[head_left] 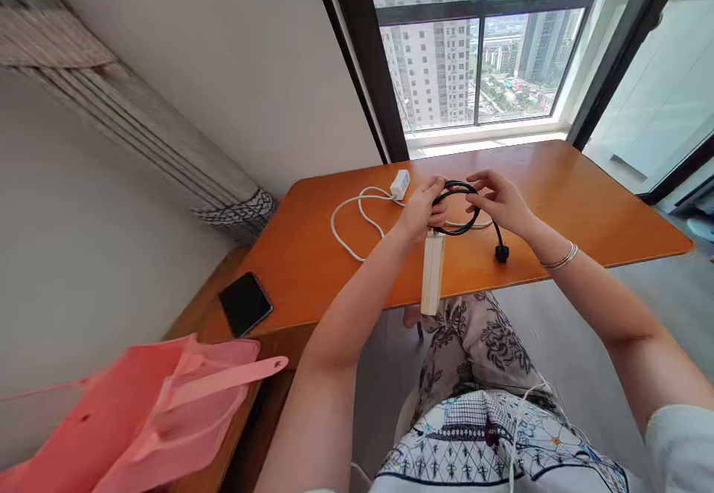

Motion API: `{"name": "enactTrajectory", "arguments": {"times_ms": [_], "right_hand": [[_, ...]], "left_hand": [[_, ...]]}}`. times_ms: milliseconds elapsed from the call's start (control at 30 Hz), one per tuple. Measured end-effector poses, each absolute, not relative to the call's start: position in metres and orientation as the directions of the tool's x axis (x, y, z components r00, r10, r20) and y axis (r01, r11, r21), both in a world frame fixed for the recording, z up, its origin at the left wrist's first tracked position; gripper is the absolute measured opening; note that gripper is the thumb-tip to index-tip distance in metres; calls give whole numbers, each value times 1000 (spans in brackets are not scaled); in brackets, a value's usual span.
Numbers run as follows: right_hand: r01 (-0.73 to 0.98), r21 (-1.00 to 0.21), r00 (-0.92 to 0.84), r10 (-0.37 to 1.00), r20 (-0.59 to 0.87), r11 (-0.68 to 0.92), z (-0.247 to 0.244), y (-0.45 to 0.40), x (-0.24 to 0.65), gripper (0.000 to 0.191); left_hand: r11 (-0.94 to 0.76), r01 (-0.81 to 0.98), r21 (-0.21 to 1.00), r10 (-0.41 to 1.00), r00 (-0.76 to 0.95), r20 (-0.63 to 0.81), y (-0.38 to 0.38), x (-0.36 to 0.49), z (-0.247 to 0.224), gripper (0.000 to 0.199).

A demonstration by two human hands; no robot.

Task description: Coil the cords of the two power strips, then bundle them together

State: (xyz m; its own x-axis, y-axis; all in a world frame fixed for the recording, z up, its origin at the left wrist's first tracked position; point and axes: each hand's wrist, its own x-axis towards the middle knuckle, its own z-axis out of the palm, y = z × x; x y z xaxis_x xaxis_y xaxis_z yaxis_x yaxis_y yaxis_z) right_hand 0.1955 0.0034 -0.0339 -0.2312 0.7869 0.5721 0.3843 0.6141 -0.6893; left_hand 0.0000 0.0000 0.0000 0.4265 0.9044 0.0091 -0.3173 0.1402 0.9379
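A black cable is wound into a loop between my two hands, above the orange-brown table. My left hand is closed around the left side of the loop. Below that hand hangs a cream power strip, reaching past the table's front edge. My right hand pinches the right side of the loop. From there a black plug dangles on a short end of cable. Behind my left hand, a white power strip lies on the table with its white cable in loose curves.
The table stands under a window. A black phone lies at its front left corner. A pink bag with a strap is at the lower left. A curtain hangs on the left wall.
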Motion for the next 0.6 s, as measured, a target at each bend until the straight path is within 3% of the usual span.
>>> {"name": "enactTrajectory", "arguments": {"times_ms": [167,267,433,600], "right_hand": [[732,-366,-187,686,703,575,-31,-6,202,35],[747,-331,-196,667,719,576,-26,-11,203,38],[499,-562,-215,723,657,659,-11,-9,202,41],[150,-868,-302,858,415,473,-15,-6,195,56]], "left_hand": [[160,-279,947,904,427,-27,-4,6,-9,29],[152,-259,954,898,439,-24,-5,7,-10,29],[190,-215,958,850,525,-51,-7,3,-3,38],[287,-238,928,809,579,-102,-11,1,0,48]]}}
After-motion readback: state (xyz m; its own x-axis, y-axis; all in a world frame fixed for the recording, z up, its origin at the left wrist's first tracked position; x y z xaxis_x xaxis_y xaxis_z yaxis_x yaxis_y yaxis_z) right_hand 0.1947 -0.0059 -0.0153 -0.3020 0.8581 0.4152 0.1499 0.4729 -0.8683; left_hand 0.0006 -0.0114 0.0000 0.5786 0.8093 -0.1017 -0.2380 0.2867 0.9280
